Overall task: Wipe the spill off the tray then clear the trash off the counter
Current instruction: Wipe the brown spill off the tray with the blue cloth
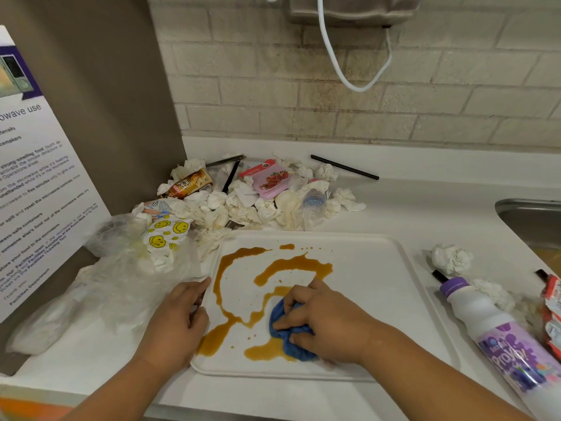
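Shared pantry, microwave-use notice point(36, 183), sink point(529, 220), tiled wall point(334, 95)

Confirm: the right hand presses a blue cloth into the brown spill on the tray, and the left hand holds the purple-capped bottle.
Not quite: the left hand holds the tray by its left rim, not the bottle, which lies on the counter. The right hand presses the blue cloth into the brown spill, as the head view shows.

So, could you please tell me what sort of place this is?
Probably a shared workplace pantry: a printed white microwave-use notice mentioning a facilities team stands at left, and a stainless steel sink is set into the white counter at right.
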### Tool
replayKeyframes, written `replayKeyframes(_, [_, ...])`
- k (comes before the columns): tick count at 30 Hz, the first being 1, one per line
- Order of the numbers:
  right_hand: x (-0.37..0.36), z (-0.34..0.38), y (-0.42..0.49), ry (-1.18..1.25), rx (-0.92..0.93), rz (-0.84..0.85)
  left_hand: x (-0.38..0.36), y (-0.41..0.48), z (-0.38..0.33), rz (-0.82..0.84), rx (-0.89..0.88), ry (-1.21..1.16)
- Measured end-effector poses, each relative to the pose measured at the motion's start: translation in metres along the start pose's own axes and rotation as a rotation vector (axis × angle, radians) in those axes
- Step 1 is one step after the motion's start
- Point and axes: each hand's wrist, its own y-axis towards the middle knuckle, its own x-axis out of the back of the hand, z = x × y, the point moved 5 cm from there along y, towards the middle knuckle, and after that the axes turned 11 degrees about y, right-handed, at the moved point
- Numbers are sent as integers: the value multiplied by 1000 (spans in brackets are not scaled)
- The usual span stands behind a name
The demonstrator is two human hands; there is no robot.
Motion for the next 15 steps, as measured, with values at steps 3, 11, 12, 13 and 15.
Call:
replayKeyframes(3, [3,-5,-7,79,-10,14,0,0,0,1,3,-7])
replayKeyframes(11, [-5,1,-11,29,29,-12,1,0,-2,-1,4,-9])
replayKeyframes(12, [-2,-1,-12,58,17,-5,1,0,-2,-2,3,-12])
replayKeyframes(13, [1,-3,-12,77,3,-10,2,0,-3,-2,1,-14])
replayKeyframes(15, [4,-3,-11,71,-11,-49,2,0,-3,-1,0,-8])
